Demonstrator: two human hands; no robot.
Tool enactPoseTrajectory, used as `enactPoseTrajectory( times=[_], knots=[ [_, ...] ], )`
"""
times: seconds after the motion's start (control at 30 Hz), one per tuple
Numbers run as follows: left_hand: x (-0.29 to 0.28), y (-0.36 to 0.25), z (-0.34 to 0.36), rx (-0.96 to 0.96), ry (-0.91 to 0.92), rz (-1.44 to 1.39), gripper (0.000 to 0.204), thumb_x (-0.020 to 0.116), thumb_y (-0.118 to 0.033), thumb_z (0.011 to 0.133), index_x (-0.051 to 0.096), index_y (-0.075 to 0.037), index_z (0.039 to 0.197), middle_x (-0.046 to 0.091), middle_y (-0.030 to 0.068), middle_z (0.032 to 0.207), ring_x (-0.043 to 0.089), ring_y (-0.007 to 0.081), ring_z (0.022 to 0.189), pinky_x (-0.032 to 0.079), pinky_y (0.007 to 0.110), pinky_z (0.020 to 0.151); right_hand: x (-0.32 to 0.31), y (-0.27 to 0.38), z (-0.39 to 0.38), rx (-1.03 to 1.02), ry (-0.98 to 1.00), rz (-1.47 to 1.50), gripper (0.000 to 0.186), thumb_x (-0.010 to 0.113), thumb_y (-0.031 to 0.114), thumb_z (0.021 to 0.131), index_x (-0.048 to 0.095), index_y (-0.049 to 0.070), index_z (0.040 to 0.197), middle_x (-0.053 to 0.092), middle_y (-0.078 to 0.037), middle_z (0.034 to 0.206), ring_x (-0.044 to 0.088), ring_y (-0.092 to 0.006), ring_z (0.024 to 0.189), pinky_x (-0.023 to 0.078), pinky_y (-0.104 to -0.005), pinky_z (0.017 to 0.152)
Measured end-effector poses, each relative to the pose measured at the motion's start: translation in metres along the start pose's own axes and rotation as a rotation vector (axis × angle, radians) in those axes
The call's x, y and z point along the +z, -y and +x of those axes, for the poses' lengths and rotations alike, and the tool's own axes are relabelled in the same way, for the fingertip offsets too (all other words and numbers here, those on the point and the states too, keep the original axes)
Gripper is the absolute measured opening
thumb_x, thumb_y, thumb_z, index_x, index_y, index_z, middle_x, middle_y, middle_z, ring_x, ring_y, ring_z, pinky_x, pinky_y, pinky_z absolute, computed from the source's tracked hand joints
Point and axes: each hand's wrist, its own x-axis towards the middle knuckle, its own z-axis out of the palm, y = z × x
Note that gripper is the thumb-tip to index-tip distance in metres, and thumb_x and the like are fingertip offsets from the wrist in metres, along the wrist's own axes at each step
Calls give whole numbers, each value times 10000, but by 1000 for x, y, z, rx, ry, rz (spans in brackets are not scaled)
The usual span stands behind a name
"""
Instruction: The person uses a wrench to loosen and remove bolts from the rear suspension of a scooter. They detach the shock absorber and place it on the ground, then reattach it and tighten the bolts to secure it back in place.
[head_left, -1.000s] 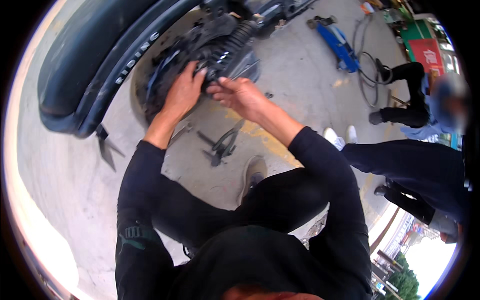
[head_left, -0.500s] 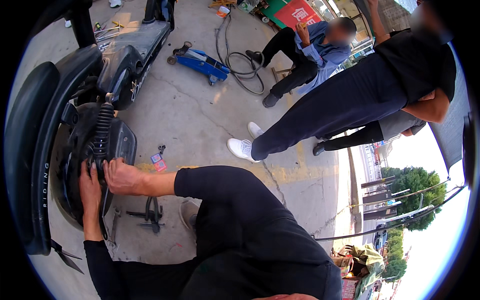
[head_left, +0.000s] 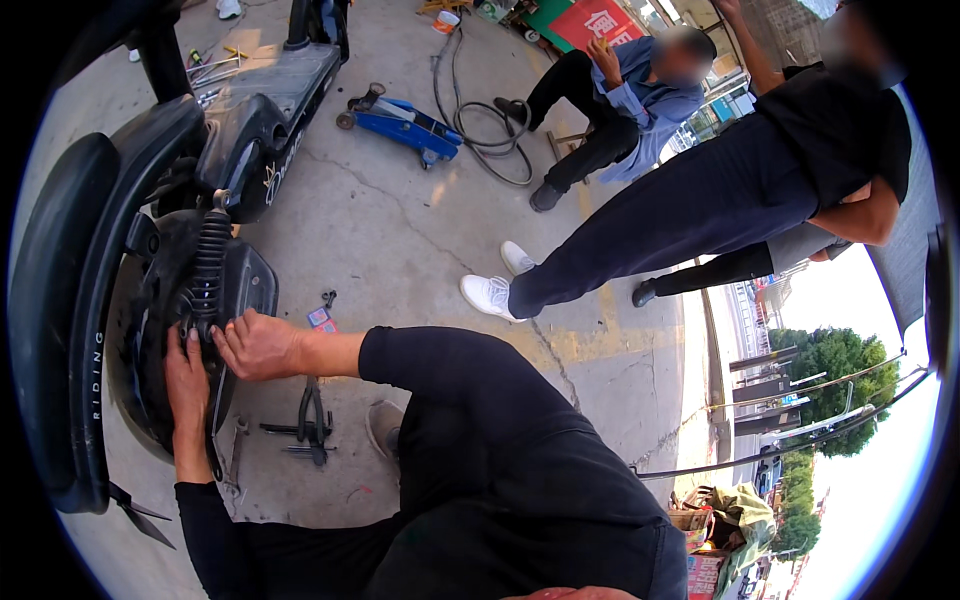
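A black scooter (head_left: 130, 160) stands at the left, its rear shock absorber (head_left: 211, 250) upright beside the rear wheel (head_left: 140, 350). The shock's top eye shows apart from the frame. My left hand (head_left: 187, 385) lies along the wheel side, fingers stretched up, tips at the shock's lower end. Beside it, my right hand (head_left: 258, 343) is closed, its fingertips pinched at the same lower mount; whatever it grips is hidden. A thin dark bar (head_left: 212, 440) hangs below, between my left hand and the floor.
On the floor near my foot lie a black two-handled tool (head_left: 312, 425) and a wrench (head_left: 234, 455). Small packets (head_left: 321, 319) and a bolt-like part (head_left: 328, 297) lie nearby. Farther off are a blue floor jack (head_left: 405, 130), a hose (head_left: 480, 145), a seated person (head_left: 640, 100) and a standing person (head_left: 680, 220).
The whole view has shifted slightly. Both hands stay at the shock's lower end, the right one turned a little with its fingers still closed.
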Motion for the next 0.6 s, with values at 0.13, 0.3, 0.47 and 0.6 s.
enactPoseTrajectory(
  times=[0.13,0.3,0.47,0.6],
  knots=[
    [0,8,1,-38,5,-24,370,444,-287,1035,526,16,1232,633,260,1083,603,431,995,463,418,845,-1,-10,-2,-37,-5,177,240,597,219,736,593,2,838,571,-51,643,591,-196,597,410,-332,507],
    [2,14,4,2,-8,9,398,446,-305,1036,517,21,1252,636,244,1082,609,380,935,474,393,801,-3,-12,0,-79,31,258,158,590,215,733,531,69,745,546,-35,629,589,-206,596,423,-334,513],
    [14,28,4,115,-77,57,451,448,-332,1038,504,43,1282,646,212,1097,639,278,851,498,347,745,-13,-3,-11,-140,154,463,178,600,242,776,533,78,762,565,-58,684,610,-237,653,479,-377,540],
    [9,13,1,-61,-2,-57,444,455,-315,1033,505,49,1282,631,250,1152,625,348,1023,470,380,876,-16,-10,-29,-30,256,651,270,615,308,852,534,58,793,587,-93,785,631,-282,771,527,-415,630]
  ],
)
